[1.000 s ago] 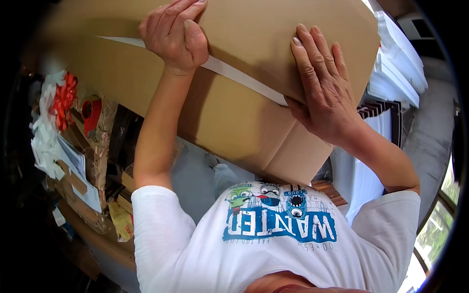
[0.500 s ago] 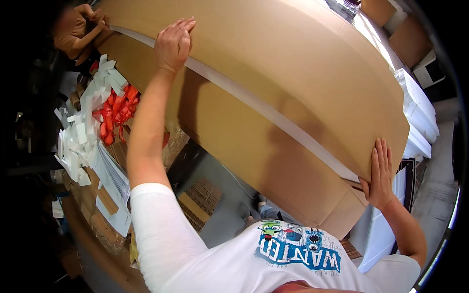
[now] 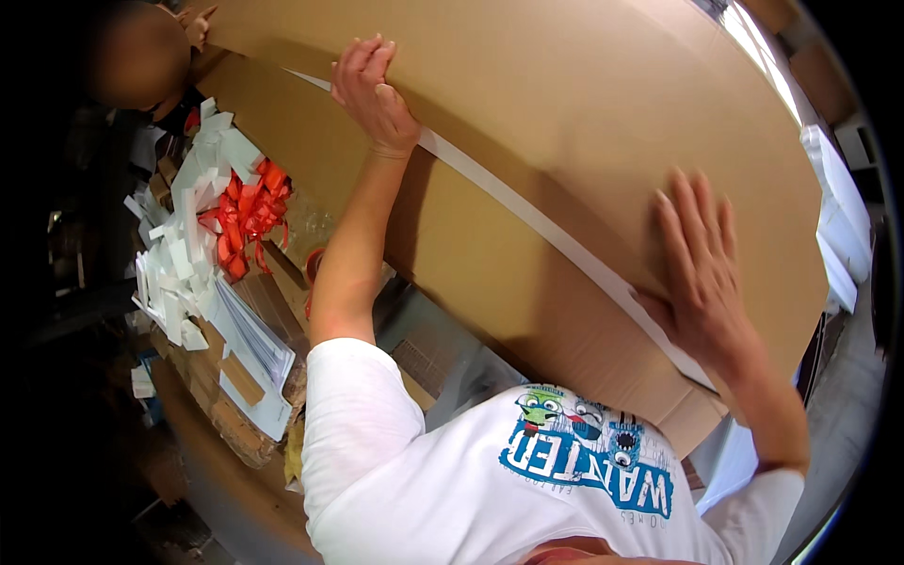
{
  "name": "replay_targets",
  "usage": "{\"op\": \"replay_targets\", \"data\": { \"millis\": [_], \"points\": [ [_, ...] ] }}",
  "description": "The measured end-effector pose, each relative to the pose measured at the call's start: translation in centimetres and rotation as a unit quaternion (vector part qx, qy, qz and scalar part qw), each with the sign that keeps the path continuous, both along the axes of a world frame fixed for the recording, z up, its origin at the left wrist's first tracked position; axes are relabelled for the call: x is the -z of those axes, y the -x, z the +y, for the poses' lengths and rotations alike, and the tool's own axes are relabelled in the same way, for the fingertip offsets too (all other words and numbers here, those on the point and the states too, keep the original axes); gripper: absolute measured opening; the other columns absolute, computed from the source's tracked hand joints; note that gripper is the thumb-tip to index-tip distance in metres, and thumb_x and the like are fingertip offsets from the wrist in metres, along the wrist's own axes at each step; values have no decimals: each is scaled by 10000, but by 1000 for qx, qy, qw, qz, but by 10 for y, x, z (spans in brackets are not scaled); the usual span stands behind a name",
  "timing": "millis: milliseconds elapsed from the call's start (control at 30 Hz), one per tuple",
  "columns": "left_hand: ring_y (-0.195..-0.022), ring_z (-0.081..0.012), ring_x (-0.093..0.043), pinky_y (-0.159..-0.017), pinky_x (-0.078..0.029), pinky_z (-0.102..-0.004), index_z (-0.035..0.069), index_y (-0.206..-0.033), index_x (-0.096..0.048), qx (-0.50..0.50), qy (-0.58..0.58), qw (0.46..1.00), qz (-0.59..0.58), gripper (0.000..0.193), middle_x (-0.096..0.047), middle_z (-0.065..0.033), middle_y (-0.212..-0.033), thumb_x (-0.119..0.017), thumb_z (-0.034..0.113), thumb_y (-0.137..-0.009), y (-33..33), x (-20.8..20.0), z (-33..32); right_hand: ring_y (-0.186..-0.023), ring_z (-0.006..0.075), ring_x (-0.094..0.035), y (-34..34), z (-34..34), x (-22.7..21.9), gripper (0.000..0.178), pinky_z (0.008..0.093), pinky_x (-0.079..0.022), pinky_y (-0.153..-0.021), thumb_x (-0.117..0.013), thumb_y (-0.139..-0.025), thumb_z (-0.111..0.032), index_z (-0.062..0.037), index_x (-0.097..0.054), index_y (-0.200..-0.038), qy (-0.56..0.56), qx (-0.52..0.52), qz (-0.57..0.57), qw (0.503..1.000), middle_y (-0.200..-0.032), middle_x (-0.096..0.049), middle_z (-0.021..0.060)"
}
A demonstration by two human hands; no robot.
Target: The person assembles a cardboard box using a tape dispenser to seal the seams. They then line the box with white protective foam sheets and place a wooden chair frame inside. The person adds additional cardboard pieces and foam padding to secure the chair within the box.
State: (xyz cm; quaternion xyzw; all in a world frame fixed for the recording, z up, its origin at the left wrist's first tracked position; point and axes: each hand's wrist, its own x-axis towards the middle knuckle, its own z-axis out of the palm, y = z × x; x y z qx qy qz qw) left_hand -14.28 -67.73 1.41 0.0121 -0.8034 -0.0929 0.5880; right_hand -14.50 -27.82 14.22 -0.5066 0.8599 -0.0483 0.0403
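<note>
A large brown cardboard box (image 3: 490,245) lies across the view in front of me, with a broad top flap (image 3: 565,104) spread over it. Between the flap's near edge and the box's near side runs a narrow white strip (image 3: 527,213). My left hand (image 3: 377,99) rests at that edge, fingers a little bent and apart, holding nothing. Over the flap's right part, my right hand (image 3: 702,259) lies with fingers spread, slightly blurred by motion. Whether its palm presses on the cardboard I cannot tell.
Another person's hand (image 3: 200,26) is at the box's far left end. To the left lie white foam offcuts (image 3: 174,250), a red plastic bundle (image 3: 247,212) and a stack of pale sheets (image 3: 247,330). White foam blocks (image 3: 838,212) stand beyond the right end.
My right hand has left the flap's right corner and moved up and left onto its surface. My left hand has shifted slightly right along the edge. The other person has leaned closer.
</note>
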Motion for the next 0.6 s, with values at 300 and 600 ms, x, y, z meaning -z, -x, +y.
{"op": "replay_targets", "data": {
  "millis": [300,600],
  "points": [
    [-1135,-293,-522,-997,-297,-474,116,-1111,-610,52,8,998,-39,320,-597,-61,-1156,-382,271,-950,-5,-9,-7,-1432,396,-202,35,-222,26,711,551,-193,-1143,-598,-797,-18,-12,-298,-1441,56,-29,92,994,-1533,-246,196],
    [-990,-227,-590,-938,-368,-376,91,-1033,-671,-7,25,993,-113,307,-679,-59,-1073,-411,190,-904,35,-67,-258,-1448,408,-140,26,-239,8,800,559,-112,-1158,-671,-768,-63,12,-273,-1457,22,-50,31,998,-1549,-210,200]
  ]
}}
